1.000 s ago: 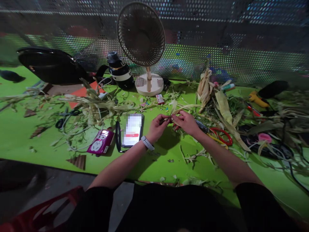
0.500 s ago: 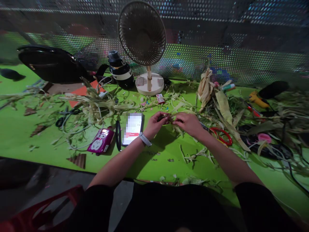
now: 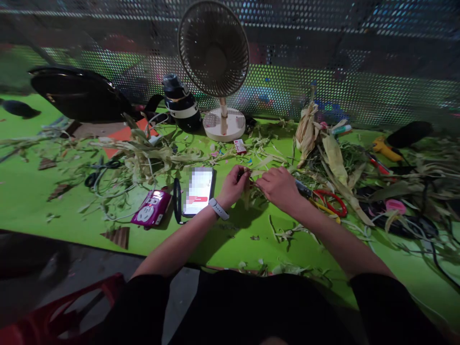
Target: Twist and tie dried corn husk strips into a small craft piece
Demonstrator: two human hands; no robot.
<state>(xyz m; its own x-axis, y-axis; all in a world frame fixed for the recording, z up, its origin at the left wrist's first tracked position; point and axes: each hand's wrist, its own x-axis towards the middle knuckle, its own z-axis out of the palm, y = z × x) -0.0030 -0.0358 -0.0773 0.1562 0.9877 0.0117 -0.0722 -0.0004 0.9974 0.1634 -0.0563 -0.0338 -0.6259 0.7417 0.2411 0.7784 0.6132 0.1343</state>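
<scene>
My left hand (image 3: 232, 187), with a pale watch on the wrist, has its fingers closed in a pinch over the green tabletop (image 3: 230, 249). A pale strip of corn husk (image 3: 246, 197) hangs from its fingertips. Just to the right, my right hand (image 3: 279, 188) is also closed, its fingertips at the strip's near end; the small part it grips is mostly hidden. Close to my left wrist lies a lit phone (image 3: 200, 191). Beyond my right hand are a dark-handled tool (image 3: 302, 188) and red-handled scissors (image 3: 334, 203).
A fan (image 3: 223, 124) and a dark bottle (image 3: 182, 108) stand at the back. Dried corn husks (image 3: 334, 155) and scraps litter the table. A purple power strip (image 3: 151, 210), a black bag (image 3: 79, 93), a yellow-handled tool (image 3: 386, 147) and cables lie around.
My hands have moved slightly apart, and my right hand has turned so its back faces up more. The pale husk strip now shows below my left fingers.
</scene>
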